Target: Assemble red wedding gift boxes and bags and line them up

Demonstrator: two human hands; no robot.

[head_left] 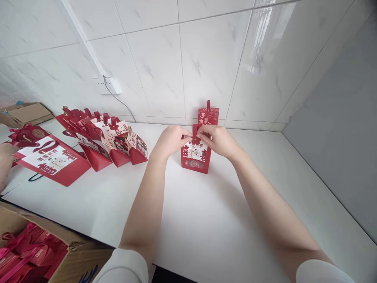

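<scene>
Red paper gift box (196,159), small, upright, white picture panel, stands mid-way along the white worktop (206,220), just in front of a second red box (208,114) by the tiled wall. Left hand (171,140) and right hand (219,140) meet at its top, fingertips of both pinched shut on the flaps around the red ribbon loop (194,129). Step, as I read it: closing the top. That calls for level flaps, a centred loop and light pressure so the box doesn't tip. Further left: row of similar red boxes (114,145); another person's hand (4,161) by a flat red box (53,161)
</scene>
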